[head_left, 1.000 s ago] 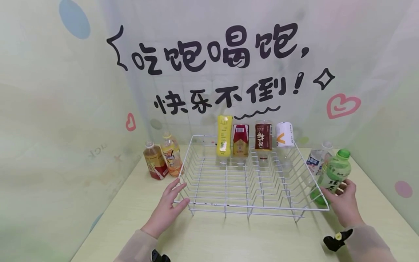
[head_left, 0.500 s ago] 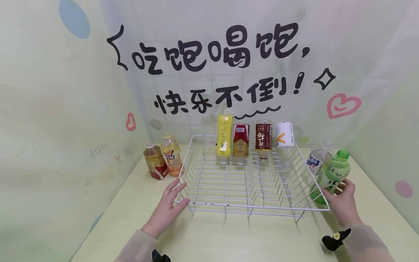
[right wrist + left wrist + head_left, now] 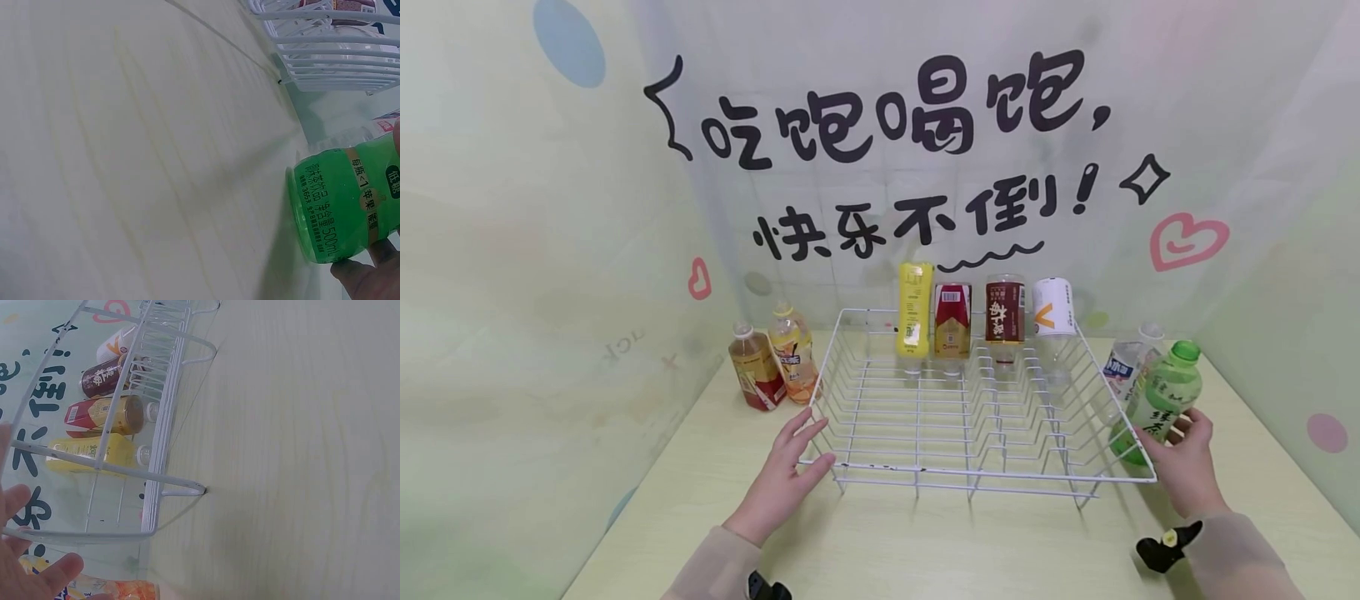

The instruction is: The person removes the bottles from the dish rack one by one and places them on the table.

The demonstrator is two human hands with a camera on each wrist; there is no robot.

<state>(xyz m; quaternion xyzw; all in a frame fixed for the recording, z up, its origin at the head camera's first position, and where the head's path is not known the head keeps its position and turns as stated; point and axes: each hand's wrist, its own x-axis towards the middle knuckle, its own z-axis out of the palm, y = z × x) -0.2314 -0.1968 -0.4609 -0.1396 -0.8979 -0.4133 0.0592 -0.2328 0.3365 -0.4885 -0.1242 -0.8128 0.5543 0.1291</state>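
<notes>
table: a pale yellow-green wood-grain table (image 3: 925, 542) fills the foreground, set into a corner.
walls: pastel walls (image 3: 512, 250) with dots, pink hearts and large black lettering on the back wall.
rack: a white wire rack (image 3: 955, 417) stands mid-table; four bottles (image 3: 977, 321) stand upside down along its far edge.
left hand: the left hand (image 3: 782, 483) rests on the rack's near left corner, fingers straight and slightly apart.
right hand: the right hand (image 3: 1183, 467) grips a green bottle (image 3: 1157, 404), fingers curled round its lower body.
green bottle: tilted, just beside the rack's right edge, a clear bottle (image 3: 1123, 367) behind it.
far left: two orange drink bottles (image 3: 771, 362) stand beside the rack.
</notes>
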